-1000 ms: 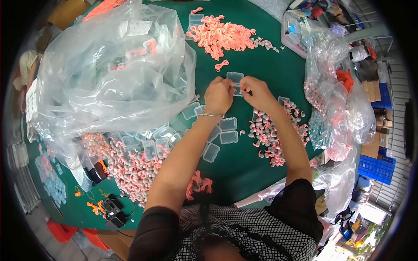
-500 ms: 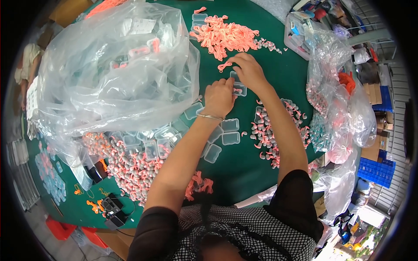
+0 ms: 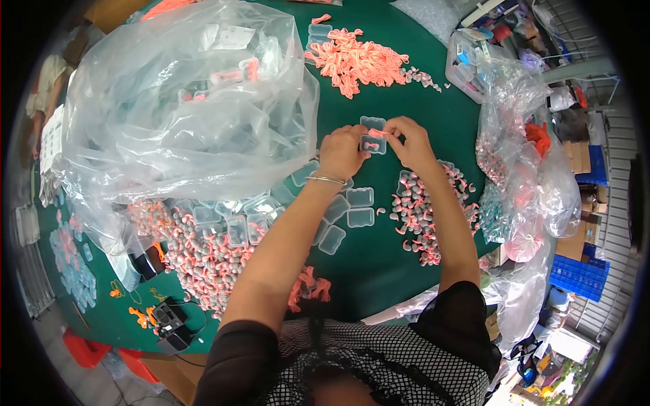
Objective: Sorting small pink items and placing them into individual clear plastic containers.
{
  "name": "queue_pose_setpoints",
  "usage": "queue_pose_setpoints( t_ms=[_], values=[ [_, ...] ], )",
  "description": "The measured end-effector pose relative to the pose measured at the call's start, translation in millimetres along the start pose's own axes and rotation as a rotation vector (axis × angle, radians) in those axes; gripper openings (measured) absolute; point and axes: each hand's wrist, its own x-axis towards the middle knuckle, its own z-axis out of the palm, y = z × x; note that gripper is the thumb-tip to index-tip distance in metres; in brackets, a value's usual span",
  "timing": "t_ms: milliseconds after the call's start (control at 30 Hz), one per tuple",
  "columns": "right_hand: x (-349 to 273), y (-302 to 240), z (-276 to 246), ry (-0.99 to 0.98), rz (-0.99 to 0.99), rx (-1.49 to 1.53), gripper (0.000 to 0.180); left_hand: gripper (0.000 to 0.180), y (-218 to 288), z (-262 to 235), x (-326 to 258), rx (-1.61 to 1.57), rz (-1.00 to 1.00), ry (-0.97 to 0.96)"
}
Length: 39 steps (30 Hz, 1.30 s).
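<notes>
A small clear plastic box [image 3: 373, 122] lies open on the green table, its two halves spread apart. A small pink-and-grey piece [image 3: 372, 145] is inside the nearer half. My left hand [image 3: 342, 154] has its fingers closed on the box's left edge, the fingertips partly hidden. In the fingers of my right hand [image 3: 412, 143] is pinched a small bundle of coral-pink cord [image 3: 376, 133], held over the box's middle. Beyond my hands a heap of the same cord bundles [image 3: 365, 59] lies on the table, with small grey-and-pink pieces [image 3: 424, 78] beside it.
A large clear plastic bag [image 3: 196, 122] fills the left side. Near my left forearm are a big pile of pink-and-grey pieces [image 3: 203, 264] and several clear boxes [image 3: 360, 197]. Another pile [image 3: 423, 210] lies by my right forearm. Filled plastic bags [image 3: 508, 149] line the right edge.
My right hand has come down toward me with the cord bundle, from beyond the box to over it. My left hand stays at the box. The view has shifted slightly.
</notes>
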Motion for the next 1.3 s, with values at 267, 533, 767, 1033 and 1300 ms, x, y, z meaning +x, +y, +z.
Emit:
queue_pose_setpoints(
  t_ms=[267,533,767,1033,1300],
  values=[
    [-11,-4,13,0.015,-0.154,-0.19,0.01,0.046,2,-1,1,-0.028,0.013,0.045],
    [5,17,11,0.076,-0.003,-0.193,0.024,0.046,1,1,3,-0.011,0.029,0.033],
    [-4,7,0,-0.071,-0.102,-0.086,0.024,0.052,4,0,-3,0.023,0.036,0.017],
    [-14,-8,6,-0.072,-0.183,-0.042,0.027,0.023,8,-5,0,0.072,0.094,0.109],
    [5,-89,-31,-0.137,-0.206,0.264,0.021,0.017,76,-106,-37,0.042,0.19,0.253]
  ],
)
